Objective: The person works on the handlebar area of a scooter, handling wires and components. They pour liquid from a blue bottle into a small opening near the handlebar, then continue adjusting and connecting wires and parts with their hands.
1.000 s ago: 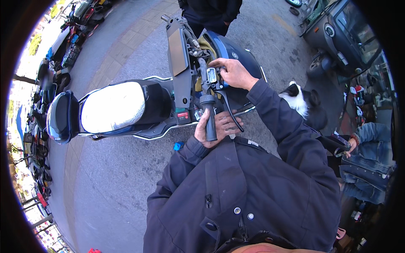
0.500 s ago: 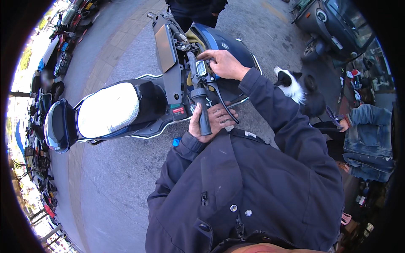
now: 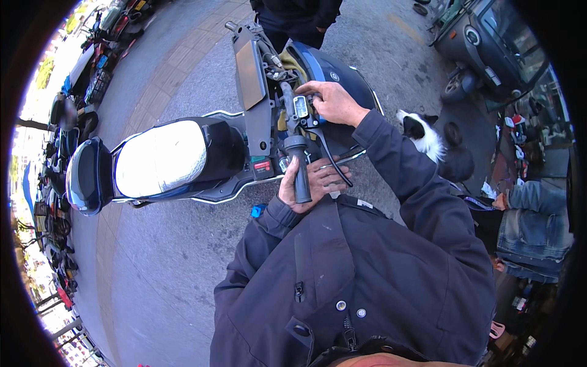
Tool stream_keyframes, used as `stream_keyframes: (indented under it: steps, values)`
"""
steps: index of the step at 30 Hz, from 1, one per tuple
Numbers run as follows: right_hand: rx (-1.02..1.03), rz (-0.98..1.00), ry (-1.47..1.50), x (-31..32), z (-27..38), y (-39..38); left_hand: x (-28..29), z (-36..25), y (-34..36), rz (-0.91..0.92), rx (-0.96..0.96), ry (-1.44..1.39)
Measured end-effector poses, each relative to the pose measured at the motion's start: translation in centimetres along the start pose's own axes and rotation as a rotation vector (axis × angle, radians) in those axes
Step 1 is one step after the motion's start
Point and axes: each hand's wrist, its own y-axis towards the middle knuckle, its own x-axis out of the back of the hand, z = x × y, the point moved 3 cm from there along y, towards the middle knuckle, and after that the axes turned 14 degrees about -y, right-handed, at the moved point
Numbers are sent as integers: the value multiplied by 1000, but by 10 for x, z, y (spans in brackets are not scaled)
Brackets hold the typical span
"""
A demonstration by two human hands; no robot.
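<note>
A dark blue scooter (image 3: 229,183) stands crosswise ahead of me, its handlebar parts uncovered. The black handlebar grip (image 3: 301,177) points toward my body. Behind it lies my left hand (image 3: 309,183), the thumb along the grip's left side and the fingers stretched out past the brake lever (image 3: 333,156). My right hand (image 3: 338,103) bends over the far side of the brake fluid reservoir (image 3: 300,106). Its forefinger reaches left toward the bare handlebar, while the other fingers are curled and whatever they hold is hidden. A grey-brown panel (image 3: 251,74) sits upright left of the handlebar.
A silvery cover (image 3: 160,159) lies over the scooter's seat. To the right are a black-and-white dog (image 3: 425,137), a dark vehicle (image 3: 483,49) and a person in denim (image 3: 532,220). Another person (image 3: 293,18) stands beyond the scooter. Parked scooters (image 3: 61,153) line the left.
The scooter and both hands appear shifted slightly right and down in the picture. Both hands keep nearly the same places on the handlebar. The dog's head has turned a little.
</note>
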Motion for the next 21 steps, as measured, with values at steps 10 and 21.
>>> stream_keyframes:
  steps: [10,21]
  values:
    - [-12,-10,27,-1,-1,0,2,0,0,29,10,-12]
    - [0,8,11,0,1,0,8,0,-2,-14,-27,2]
